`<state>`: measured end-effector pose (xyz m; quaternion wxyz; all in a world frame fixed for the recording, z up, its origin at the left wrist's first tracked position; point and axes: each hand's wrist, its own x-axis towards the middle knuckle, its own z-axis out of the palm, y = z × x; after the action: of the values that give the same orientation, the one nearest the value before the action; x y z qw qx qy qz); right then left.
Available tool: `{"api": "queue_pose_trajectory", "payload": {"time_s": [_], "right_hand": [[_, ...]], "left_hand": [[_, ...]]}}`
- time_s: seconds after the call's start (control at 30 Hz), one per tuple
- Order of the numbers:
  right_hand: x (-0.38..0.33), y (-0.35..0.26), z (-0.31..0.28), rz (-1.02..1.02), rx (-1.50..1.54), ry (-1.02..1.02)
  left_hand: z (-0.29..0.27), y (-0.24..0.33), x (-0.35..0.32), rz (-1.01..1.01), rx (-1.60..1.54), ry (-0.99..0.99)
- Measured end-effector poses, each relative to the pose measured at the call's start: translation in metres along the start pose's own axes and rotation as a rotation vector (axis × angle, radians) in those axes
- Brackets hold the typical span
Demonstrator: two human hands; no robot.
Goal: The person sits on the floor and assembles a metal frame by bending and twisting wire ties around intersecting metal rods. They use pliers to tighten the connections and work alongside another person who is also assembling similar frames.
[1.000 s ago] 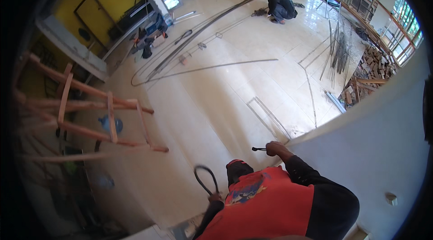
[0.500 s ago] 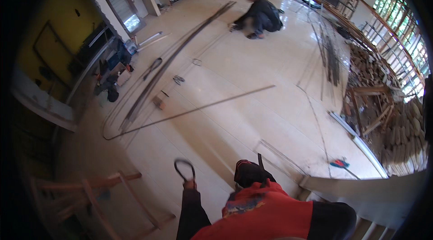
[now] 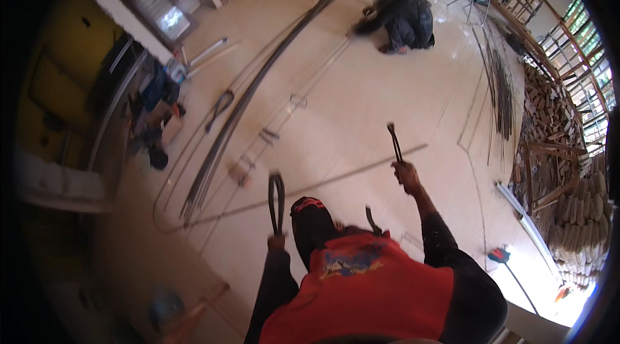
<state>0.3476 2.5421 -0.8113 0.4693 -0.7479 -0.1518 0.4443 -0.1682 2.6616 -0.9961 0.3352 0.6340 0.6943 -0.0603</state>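
My left hand [image 3: 276, 241] is closed around the lower end of a dark loop of bent wire or thin bar [image 3: 276, 197], which stands upright in front of my red shirt. My right hand [image 3: 403, 173] is held out further ahead and grips the handles of long dark pincers [image 3: 392, 142], jaws pointing away from me. A long thin steel rod [image 3: 336, 178] lies on the pale floor just beyond both hands. A dark rounded thing with red trim [image 3: 309, 215] sits between my arms.
A bundle of long curved steel rods [image 3: 258, 92] runs across the floor on the left. Another person [image 3: 397, 11] crouches at the far end. More rods [image 3: 497, 89] and stacked timber [image 3: 568, 169] fill the right side. A red-headed broom [image 3: 500, 255] lies near my right.
The view has swung from the wooden ladder and white wall toward the open floor. Both hands have risen and moved apart, the loop now upright on the left and the pincers stretched out on the right.
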Motion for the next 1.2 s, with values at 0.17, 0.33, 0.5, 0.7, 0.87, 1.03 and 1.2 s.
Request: {"api": "queue_pose_trajectory", "payload": {"time_s": [0.17,0.33,0.5,0.7,0.87,1.03,1.2], "right_hand": [[0.127,-0.177,-0.001,-0.658,-0.510,0.339],[0.248,0.007,-0.056,-0.235,-1.363,0.617],[0.164,0.097,-0.005,0.500,-0.836,0.046],[0.159,0.110,0.008,0.775,-0.600,-0.057],[0.316,0.057,-0.036,-0.010,-1.030,-0.309],[0.623,-0.155,-0.066,0.033,-0.543,0.054],[0.710,-0.455,-0.040,-0.016,-0.155,0.131]], "left_hand": [[0.000,-0.056,0.062,0.529,0.532,-0.551],[-0.041,0.022,0.184,0.465,0.346,-0.630],[-0.112,0.186,0.332,-0.389,-0.756,-0.699],[-0.176,0.418,0.500,-0.113,-0.654,-0.353],[-0.197,0.534,0.542,-0.117,-0.345,-0.118],[-0.198,0.585,0.563,0.323,0.119,-0.005],[-0.166,0.579,0.559,-0.339,-0.273,-0.088]]}}
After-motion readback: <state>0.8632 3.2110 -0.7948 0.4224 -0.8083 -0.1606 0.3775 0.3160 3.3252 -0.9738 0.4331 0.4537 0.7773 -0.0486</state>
